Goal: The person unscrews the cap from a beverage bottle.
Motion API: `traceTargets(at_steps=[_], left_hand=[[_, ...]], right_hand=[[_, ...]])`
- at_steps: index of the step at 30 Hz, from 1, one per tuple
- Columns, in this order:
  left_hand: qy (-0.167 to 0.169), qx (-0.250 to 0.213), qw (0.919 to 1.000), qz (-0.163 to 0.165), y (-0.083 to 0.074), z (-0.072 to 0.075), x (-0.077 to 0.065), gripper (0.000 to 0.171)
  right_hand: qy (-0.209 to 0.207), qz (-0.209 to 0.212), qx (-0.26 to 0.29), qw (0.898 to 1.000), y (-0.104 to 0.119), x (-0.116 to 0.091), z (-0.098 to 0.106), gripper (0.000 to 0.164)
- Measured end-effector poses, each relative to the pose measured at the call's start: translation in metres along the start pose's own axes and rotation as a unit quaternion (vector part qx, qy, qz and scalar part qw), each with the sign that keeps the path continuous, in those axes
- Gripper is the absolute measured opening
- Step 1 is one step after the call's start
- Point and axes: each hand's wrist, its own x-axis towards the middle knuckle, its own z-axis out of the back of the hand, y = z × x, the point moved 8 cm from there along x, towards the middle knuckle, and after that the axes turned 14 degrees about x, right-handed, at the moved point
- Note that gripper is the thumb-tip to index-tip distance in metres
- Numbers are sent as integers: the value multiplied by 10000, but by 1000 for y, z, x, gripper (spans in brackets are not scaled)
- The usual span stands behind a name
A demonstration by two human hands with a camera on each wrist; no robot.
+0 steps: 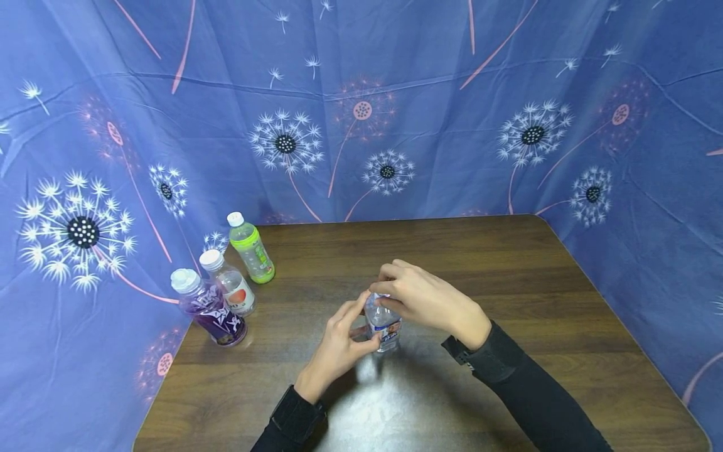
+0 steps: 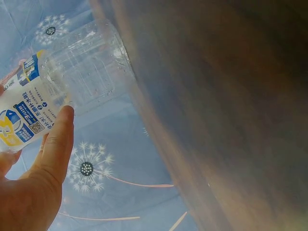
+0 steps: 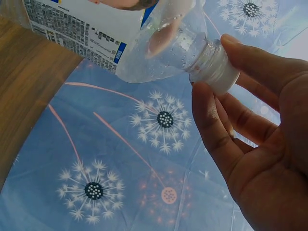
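A clear plastic bottle [image 1: 388, 334] with a white, blue and yellow label stands about mid-table, and no liquid shows in it. My left hand [image 1: 337, 344] holds it from the left side; the left wrist view has the thumb and a finger against the label [image 2: 29, 103]. At the bottle's top, my right hand [image 1: 429, 300] pinches the white cap [image 3: 222, 77] between thumb and fingers. The cap sits at the mouth of the neck; whether it is loose cannot be told. From above, the right hand hides the cap.
At the table's left edge stand a purple bottle [image 1: 217, 317], a clear bottle [image 1: 236, 290] with a peach-coloured fruit on its label, and a green-labelled bottle [image 1: 254, 254], all capped in white. Blue dandelion-print cloth [image 1: 440, 144] hangs behind and beside the brown wooden table [image 1: 508, 263].
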Motion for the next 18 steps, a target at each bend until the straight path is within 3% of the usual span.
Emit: traceTargets(at_steps=[10,18], left_hand=[[50,-35,10000,76,1,-1,1,96],[41,-31,10000,51,0,0,1,95]], right_hand=[[517,-209,232,9982,-8,-2,3,36],[951,67,633,9934,-6,-2,7,42]])
